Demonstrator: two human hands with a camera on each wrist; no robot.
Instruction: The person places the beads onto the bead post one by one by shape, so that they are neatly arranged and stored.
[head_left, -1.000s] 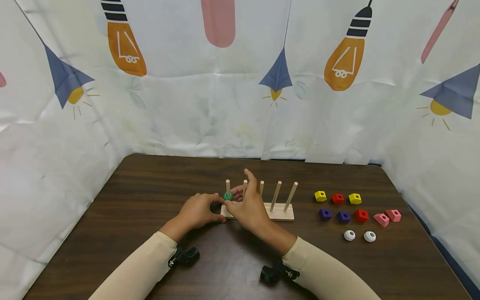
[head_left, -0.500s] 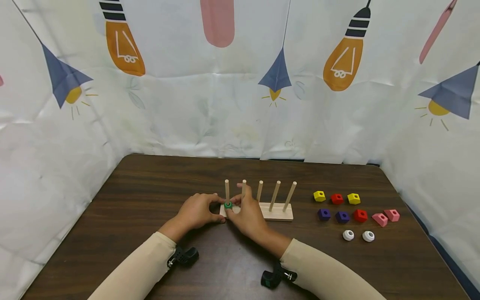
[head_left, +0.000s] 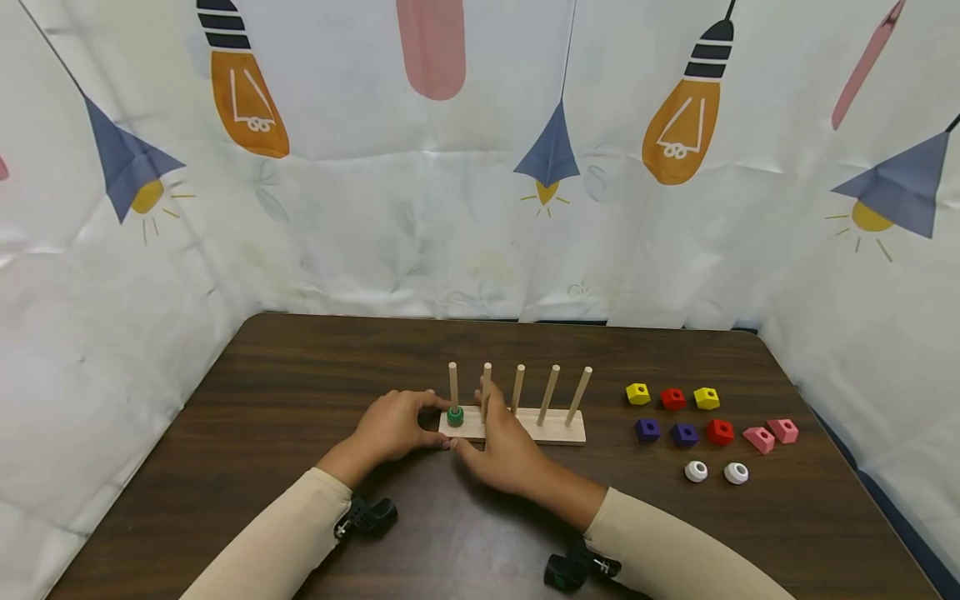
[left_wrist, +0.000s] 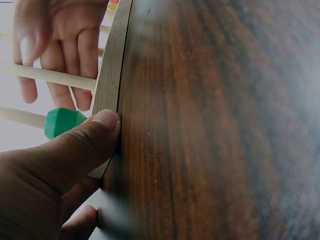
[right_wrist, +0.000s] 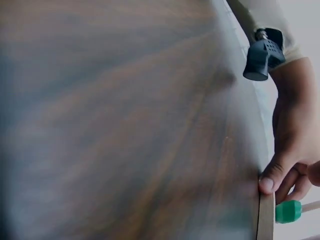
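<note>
- A dark wood-grain table (head_left: pixel 300 400) sits inside white curtain walls (head_left: pixel 375 233) printed with orange light bulbs and blue lamps.
- In the middle stands a pale wooden peg board (head_left: pixel 542 425) with five upright dowels in a row.
- The green bead (head_left: pixel 455 415) sits on the leftmost dowel (head_left: pixel 453 382), down at the base of the board.
- My left hand (head_left: pixel 390 429) grips the board's left end: the left wrist view shows my thumb (left_wrist: pixel 95 132) pressed against its front edge, fingers curled round the end, just beside the bead.
- My right hand (head_left: pixel 506 454) rests in front of the board by the second dowel, fingers relaxed and a little apart, holding nothing that I can see.
- To the right, well apart from the board, lie the loose beads: two yellow cubes (head_left: pixel 638 393), three red ones (head_left: pixel 672 398), two purple ones (head_left: pixel 648 429), two pink wedges (head_left: pixel 760 439) and two white rings (head_left: pixel 696 472).
- As I judge it, the green bead is seated, so this step is at its end.
- The next move, I think, calls for my right hand to cross to the loose beads, pinch one, and line its hole up over a dowel tip while my left steadies the board.
</note>
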